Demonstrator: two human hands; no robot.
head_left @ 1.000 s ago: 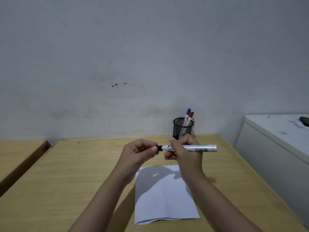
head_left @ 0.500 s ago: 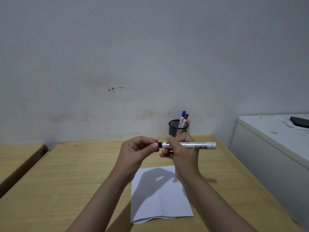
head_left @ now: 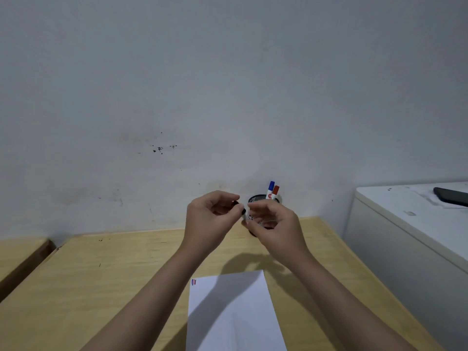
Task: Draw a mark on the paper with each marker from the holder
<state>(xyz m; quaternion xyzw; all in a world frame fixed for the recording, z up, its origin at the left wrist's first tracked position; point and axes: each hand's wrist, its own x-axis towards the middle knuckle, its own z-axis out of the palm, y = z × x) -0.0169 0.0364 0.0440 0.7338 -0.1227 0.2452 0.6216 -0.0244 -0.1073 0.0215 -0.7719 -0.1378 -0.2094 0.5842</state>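
My right hand (head_left: pixel 277 225) is closed around a white marker (head_left: pixel 249 218); only a short piece of its barrel shows past the fingers. My left hand (head_left: pixel 211 219) pinches the marker's black cap (head_left: pixel 237 204) at that end. I cannot tell whether the cap has come off. Both hands hover above the wooden table (head_left: pixel 114 274), in front of the black mesh holder (head_left: pixel 257 198). In the holder stand a blue-capped marker (head_left: pixel 271 186) and a red-capped marker (head_left: pixel 276 190). The white paper (head_left: pixel 233 315) lies below the hands, with small red and blue strokes (head_left: pixel 194 282) at its top left corner.
A white cabinet (head_left: pixel 405 224) stands to the right of the table, with a dark phone (head_left: pixel 450 196) on top. Another wooden table (head_left: pixel 20 254) sits at the left, across a narrow gap. A grey wall (head_left: pixel 228 97) is right behind the holder.
The white marker lay sideways with its long barrel sticking out to the right; now it is turned end-on and mostly hidden in my right hand. The paper's marked corner has come into sight.
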